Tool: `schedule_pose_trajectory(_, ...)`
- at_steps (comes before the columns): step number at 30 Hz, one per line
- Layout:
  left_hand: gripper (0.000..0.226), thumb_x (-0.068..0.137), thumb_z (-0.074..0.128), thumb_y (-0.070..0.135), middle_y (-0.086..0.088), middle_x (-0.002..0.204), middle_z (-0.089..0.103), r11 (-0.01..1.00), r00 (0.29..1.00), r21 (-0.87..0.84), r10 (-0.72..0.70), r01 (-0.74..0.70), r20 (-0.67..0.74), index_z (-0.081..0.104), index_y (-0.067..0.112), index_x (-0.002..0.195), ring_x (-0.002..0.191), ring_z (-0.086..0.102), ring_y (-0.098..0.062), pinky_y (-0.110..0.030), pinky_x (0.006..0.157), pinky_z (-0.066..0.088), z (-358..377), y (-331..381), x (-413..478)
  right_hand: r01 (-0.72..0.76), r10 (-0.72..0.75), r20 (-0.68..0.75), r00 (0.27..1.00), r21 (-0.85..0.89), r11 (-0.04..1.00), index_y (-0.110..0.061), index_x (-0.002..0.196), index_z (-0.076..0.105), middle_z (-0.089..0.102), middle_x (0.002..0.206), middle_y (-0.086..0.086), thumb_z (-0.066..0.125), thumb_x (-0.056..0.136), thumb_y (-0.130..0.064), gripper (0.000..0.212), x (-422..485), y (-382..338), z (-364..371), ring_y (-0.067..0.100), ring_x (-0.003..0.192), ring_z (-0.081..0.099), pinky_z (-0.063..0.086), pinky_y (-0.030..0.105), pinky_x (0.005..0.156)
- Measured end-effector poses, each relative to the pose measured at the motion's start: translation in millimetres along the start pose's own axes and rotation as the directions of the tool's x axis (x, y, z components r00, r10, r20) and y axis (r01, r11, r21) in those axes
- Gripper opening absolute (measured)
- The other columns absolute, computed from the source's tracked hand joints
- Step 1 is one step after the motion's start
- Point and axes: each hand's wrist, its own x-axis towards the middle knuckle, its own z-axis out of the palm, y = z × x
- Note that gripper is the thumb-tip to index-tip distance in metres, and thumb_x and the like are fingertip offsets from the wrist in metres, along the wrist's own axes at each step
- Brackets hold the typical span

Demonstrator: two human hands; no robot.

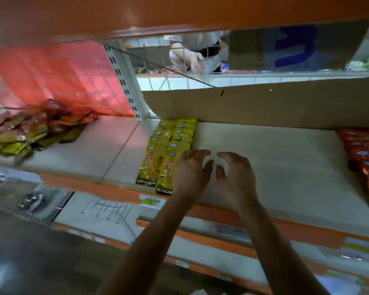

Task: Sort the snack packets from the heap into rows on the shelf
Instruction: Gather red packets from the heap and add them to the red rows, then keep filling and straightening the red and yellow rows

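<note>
Two rows of yellow snack packets (pixel 168 150) lie overlapped on the white shelf (pixel 275 158), running from its front edge back to a cardboard panel (pixel 264 105). A blurred heap of mixed packets (pixel 30 130) sits at the shelf's far left, well apart from the rows. Red packets (pixel 364 154) line the right end. The left hand (pixel 190 173) is at the near end of the right-hand yellow row, with the right hand (pixel 235 177) just beside it. Both hands have loosely curled fingers and grasp nothing.
</note>
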Motion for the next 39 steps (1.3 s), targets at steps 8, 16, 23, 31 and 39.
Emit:
schedule_pose_trajectory(8, 0.030, 0.084, 0.064, 0.018, -0.012, 0.110, 0.068, 0.995, 0.999, 0.102, -0.009, 0.012, -0.034, 0.067, 0.008, 0.112, 0.104, 0.058, -0.036, -0.044, 0.084, 0.051, -67, -110, 2, 0.033, -0.033, 0.053, 0.998, 0.002, 0.999, -0.013, 0.121, 0.063, 0.063, 0.120, 0.011, 0.054, 0.087, -0.014, 0.036, 17, -96, 85, 0.031, 0.115, 0.050, 0.038, 0.034, 0.095)
schedule_pose_trajectory(16, 0.052, 0.094, 0.052, 0.038, -0.006, 0.150, 0.040, 0.942, 0.975, 0.251, -0.209, 0.222, -0.080, 0.042, 0.022, 0.143, 0.139, 0.031, -0.027, -0.043, 0.105, 0.037, -86, -181, 15, 0.188, -0.186, 0.157, 0.970, 0.002, 0.982, -0.009, 0.119, 0.062, 0.064, 0.118, 0.013, 0.058, 0.087, -0.012, 0.032, 50, -142, 137, 0.032, 0.113, 0.053, 0.039, 0.035, 0.097)
schedule_pose_trajectory(23, 0.057, 0.094, 0.050, 0.045, -0.006, 0.151, 0.035, 0.854, 0.896, 0.274, -0.416, 0.443, -0.153, 0.035, 0.025, 0.145, 0.138, 0.030, -0.028, -0.043, 0.103, 0.039, -118, -253, 25, 0.266, -0.260, 0.330, 0.907, 0.029, 0.964, -0.015, 0.133, 0.050, 0.053, 0.135, 0.008, 0.058, 0.089, -0.018, 0.045, 68, -198, 197, 0.029, 0.126, 0.044, 0.038, 0.034, 0.102)
schedule_pose_trajectory(31, 0.050, 0.094, 0.052, 0.038, -0.007, 0.140, 0.045, 0.866, 0.903, 0.257, -0.408, 0.429, -0.131, 0.042, 0.017, 0.138, 0.128, 0.039, -0.029, -0.041, 0.096, 0.041, -161, -350, 63, 0.063, -0.079, 0.373, 0.925, 0.055, 0.997, -0.015, 0.134, 0.048, 0.054, 0.133, 0.007, 0.058, 0.093, -0.026, 0.044, 103, -273, 275, 0.025, 0.118, 0.053, 0.043, 0.031, 0.096)
schedule_pose_trajectory(39, 0.040, 0.098, 0.044, 0.029, -0.012, 0.131, 0.052, 0.931, 0.975, 0.293, -0.220, 0.218, -0.028, 0.048, 0.010, 0.132, 0.120, 0.045, -0.031, -0.035, 0.100, 0.032, -187, -427, 122, -0.228, 0.158, 0.296, 0.942, 0.219, 0.949, -0.010, 0.123, 0.057, 0.063, 0.124, 0.012, 0.055, 0.093, -0.029, 0.036, 156, -321, 337, 0.032, 0.115, 0.056, 0.039, 0.026, 0.085)
